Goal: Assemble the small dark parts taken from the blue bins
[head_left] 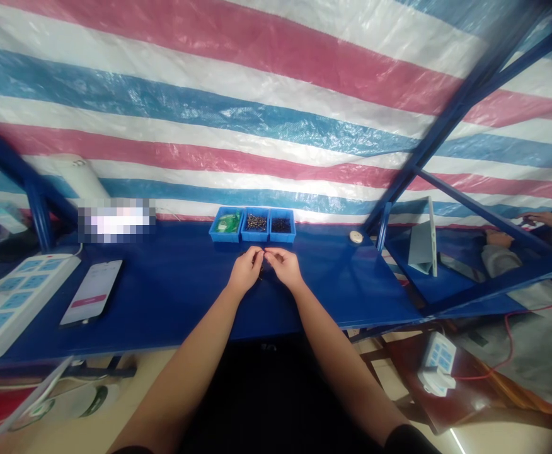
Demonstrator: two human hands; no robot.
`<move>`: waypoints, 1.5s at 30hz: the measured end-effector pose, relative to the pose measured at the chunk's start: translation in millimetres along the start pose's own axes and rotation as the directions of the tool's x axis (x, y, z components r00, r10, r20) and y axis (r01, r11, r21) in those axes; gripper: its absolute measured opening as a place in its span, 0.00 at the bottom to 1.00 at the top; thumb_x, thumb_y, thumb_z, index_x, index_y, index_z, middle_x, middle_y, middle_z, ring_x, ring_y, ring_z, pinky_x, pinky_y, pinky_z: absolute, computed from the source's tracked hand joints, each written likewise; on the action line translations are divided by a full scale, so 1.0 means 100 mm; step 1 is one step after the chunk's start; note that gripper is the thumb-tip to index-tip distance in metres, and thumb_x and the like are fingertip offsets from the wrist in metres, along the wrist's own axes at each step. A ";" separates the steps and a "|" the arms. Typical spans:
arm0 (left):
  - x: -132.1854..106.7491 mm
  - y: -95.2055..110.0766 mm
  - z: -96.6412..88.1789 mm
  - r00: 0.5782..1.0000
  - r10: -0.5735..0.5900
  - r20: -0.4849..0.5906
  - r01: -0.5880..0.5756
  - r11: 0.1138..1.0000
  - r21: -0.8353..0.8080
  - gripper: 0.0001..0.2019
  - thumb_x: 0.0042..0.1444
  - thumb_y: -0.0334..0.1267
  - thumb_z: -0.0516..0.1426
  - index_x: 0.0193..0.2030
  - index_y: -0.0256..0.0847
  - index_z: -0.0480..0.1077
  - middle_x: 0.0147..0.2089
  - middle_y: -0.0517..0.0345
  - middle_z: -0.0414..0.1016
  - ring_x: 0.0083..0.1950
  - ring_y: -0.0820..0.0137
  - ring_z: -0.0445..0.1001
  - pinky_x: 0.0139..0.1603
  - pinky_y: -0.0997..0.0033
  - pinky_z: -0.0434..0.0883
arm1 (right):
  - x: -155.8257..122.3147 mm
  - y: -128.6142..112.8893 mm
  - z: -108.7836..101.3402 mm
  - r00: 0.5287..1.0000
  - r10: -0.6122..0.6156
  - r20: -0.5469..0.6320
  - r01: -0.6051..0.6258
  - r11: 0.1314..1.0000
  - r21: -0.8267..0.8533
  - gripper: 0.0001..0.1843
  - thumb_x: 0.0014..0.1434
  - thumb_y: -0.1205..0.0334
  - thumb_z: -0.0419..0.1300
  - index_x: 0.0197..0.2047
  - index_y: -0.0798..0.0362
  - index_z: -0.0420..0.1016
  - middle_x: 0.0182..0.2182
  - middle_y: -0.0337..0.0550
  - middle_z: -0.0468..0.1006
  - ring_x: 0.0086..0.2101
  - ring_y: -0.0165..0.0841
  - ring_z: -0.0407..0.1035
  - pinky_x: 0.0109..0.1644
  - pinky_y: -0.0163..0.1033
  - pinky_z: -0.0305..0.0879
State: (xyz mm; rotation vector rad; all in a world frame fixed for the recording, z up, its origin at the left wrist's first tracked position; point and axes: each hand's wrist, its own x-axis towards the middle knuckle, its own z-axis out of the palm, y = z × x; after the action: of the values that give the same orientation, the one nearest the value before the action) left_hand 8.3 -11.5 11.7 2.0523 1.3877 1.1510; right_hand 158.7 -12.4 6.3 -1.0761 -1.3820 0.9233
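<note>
My left hand (pixel 246 270) and my right hand (pixel 282 266) meet over the middle of the blue table (pixel 172 296), fingertips pinched together on a small dark part (pixel 262 258) too small to name. Just behind them stand three small blue bins in a row: the left bin (pixel 227 225) holds green pieces, the middle bin (pixel 256 224) and the right bin (pixel 281 225) hold small dark parts.
A phone (pixel 92 292) with a lit screen lies at the left, beside a white power strip (pixel 9 296). A small round object (pixel 356 237) sits right of the bins. Blue frame bars cross at the right, where another person's hands (pixel 535 221) work. A striped tarp hangs behind.
</note>
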 end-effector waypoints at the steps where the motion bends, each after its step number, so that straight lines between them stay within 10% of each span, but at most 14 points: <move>1: 0.00 0.00 0.00 1.000 -0.004 -0.004 0.004 1.000 0.003 0.12 0.64 0.46 0.47 0.42 0.44 0.68 0.30 0.59 0.74 0.31 0.69 0.73 0.34 0.72 0.67 | 0.00 0.00 0.00 1.000 0.001 0.001 -0.001 1.000 0.001 0.17 0.55 0.51 0.62 0.43 0.52 0.79 0.37 0.45 0.82 0.35 0.36 0.76 0.43 0.41 0.73; 45: 0.00 0.01 -0.01 1.000 -0.012 0.021 0.014 0.995 -0.095 0.13 0.63 0.47 0.48 0.42 0.43 0.69 0.29 0.61 0.73 0.30 0.72 0.73 0.33 0.75 0.68 | -0.01 0.01 0.00 0.999 -0.023 -0.024 0.024 1.000 0.020 0.18 0.54 0.51 0.64 0.43 0.53 0.79 0.37 0.45 0.82 0.34 0.35 0.75 0.41 0.39 0.73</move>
State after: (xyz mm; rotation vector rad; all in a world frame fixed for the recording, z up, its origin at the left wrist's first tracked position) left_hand 8.2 -11.7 12.7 1.9806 1.3093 1.1645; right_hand 158.6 -12.8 5.4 -1.0501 -1.3606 0.9033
